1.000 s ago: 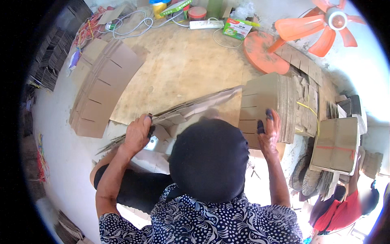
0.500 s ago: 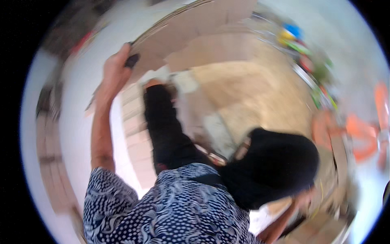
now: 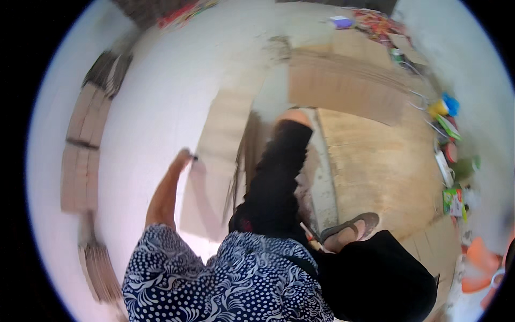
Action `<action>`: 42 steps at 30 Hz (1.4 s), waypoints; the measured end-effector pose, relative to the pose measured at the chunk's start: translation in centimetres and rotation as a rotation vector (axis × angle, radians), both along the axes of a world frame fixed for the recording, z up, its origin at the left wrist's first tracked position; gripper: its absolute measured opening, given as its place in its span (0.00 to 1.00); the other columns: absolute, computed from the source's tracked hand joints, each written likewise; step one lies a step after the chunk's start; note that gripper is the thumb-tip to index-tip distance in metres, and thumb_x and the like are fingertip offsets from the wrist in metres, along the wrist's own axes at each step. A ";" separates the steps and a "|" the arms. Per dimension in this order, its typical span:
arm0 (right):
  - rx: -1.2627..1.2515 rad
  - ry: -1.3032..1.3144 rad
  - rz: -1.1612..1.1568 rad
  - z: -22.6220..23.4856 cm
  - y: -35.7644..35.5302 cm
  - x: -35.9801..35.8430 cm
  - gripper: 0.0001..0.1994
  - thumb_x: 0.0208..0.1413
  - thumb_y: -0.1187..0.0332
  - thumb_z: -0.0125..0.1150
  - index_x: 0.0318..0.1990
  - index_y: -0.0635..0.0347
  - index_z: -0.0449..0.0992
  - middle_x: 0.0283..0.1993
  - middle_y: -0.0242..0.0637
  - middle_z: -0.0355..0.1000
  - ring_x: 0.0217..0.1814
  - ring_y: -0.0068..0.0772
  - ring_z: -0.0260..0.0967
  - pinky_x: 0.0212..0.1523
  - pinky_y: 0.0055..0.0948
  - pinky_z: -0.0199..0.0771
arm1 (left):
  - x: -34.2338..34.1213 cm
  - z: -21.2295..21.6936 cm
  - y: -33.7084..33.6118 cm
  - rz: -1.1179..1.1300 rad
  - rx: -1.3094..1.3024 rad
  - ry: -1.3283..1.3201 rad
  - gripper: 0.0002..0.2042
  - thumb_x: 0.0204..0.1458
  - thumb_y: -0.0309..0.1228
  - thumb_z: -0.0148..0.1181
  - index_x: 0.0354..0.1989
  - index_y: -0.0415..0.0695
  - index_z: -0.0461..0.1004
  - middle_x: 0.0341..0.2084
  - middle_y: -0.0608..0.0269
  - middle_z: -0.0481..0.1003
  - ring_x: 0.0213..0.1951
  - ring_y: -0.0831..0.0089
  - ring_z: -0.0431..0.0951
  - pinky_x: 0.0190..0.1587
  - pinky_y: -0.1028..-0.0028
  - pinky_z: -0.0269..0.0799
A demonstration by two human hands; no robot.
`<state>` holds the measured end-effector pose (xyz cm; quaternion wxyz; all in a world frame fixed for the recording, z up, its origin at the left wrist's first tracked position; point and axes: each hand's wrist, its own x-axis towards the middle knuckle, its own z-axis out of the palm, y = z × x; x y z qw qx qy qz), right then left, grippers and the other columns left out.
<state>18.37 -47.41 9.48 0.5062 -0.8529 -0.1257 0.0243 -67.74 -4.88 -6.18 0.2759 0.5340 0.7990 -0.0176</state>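
Cardboard (image 3: 222, 137) beside left hand (image 3: 184, 157); green box (image 3: 453, 202) printed (illegibly small).

No text legible. Box (image 3: 454, 203), green and white with red patch, at board's (image 3: 386, 166) right edge: print too small, blurred. Green pack (image 3: 448, 126) likewise unreadable.

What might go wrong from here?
The left hand is at the edge of a cardboard stack, so a careless push could perhaps shift its sheets. The black-clad leg is close beside that stack and might knock it. The other cardboard pile, on the board, has staggered layers, which could slip if bumped.
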 end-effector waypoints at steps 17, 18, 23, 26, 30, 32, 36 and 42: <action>0.143 0.120 0.592 3.0 29.4 8.7 0.40 0.41 0.90 0.46 0.68 0.59 0.51 0.52 0.35 0.66 0.41 0.23 0.63 0.31 0.19 0.69 | 69.9 12.1 17.7 -1.039 0.756 -0.575 0.16 0.47 0.22 0.60 0.47 0.40 0.71 0.44 0.52 0.73 0.50 0.57 0.70 0.53 0.63 0.65; 0.115 0.100 0.616 2.1 30.2 9.2 0.38 0.45 0.88 0.46 0.68 0.58 0.50 0.50 0.34 0.67 0.37 0.22 0.62 0.29 0.19 0.68 | 71.8 12.1 17.7 -1.088 0.758 -0.478 0.16 0.46 0.22 0.60 0.45 0.40 0.71 0.43 0.51 0.73 0.50 0.56 0.70 0.52 0.63 0.65; 0.018 -0.006 0.726 -3.7 32.6 11.0 0.30 0.59 0.81 0.44 0.69 0.54 0.47 0.44 0.34 0.71 0.26 0.22 0.61 0.25 0.22 0.68 | 74.8 11.8 19.6 -1.297 0.998 -0.089 0.13 0.40 0.24 0.64 0.35 0.39 0.69 0.40 0.50 0.71 0.46 0.52 0.68 0.45 0.59 0.65; -0.110 0.051 0.686 -3.6 32.7 11.4 0.31 0.59 0.82 0.42 0.70 0.53 0.46 0.42 0.33 0.71 0.29 0.24 0.60 0.27 0.25 0.69 | 74.4 13.4 21.0 -1.268 0.849 -0.023 0.12 0.40 0.25 0.65 0.29 0.38 0.67 0.35 0.50 0.71 0.42 0.52 0.69 0.40 0.59 0.65; 0.096 0.160 0.603 -4.2 32.9 11.4 0.23 0.61 0.70 0.50 0.65 0.53 0.58 0.35 0.28 0.67 0.28 0.20 0.57 0.24 0.22 0.61 | 73.8 14.0 22.6 -1.155 0.763 -0.130 0.10 0.43 0.26 0.63 0.26 0.38 0.65 0.26 0.52 0.71 0.33 0.56 0.71 0.35 0.61 0.65; 0.222 0.277 0.587 -6.2 34.0 11.8 0.22 0.59 0.68 0.52 0.62 0.52 0.62 0.32 0.30 0.66 0.26 0.22 0.56 0.25 0.23 0.60 | 73.0 14.2 23.7 -1.164 0.618 -0.175 0.07 0.43 0.25 0.60 0.29 0.40 0.69 0.26 0.51 0.72 0.32 0.57 0.73 0.35 0.62 0.67; -0.101 -0.066 0.671 -7.4 34.2 12.2 0.39 0.47 0.85 0.49 0.68 0.50 0.49 0.27 0.52 0.66 0.27 0.45 0.65 0.31 0.36 0.69 | 74.4 16.4 22.3 -1.303 0.289 -0.268 0.11 0.41 0.23 0.54 0.35 0.44 0.75 0.30 0.50 0.76 0.36 0.55 0.76 0.37 0.60 0.71; -0.270 -0.339 0.747 -2.4 35.2 9.3 0.28 0.50 0.77 0.54 0.62 0.56 0.59 0.27 0.47 0.67 0.25 0.46 0.65 0.28 0.37 0.63 | 74.5 12.4 15.4 -1.544 0.478 -0.315 0.05 0.41 0.24 0.55 0.28 0.43 0.70 0.23 0.49 0.73 0.32 0.50 0.75 0.33 0.56 0.67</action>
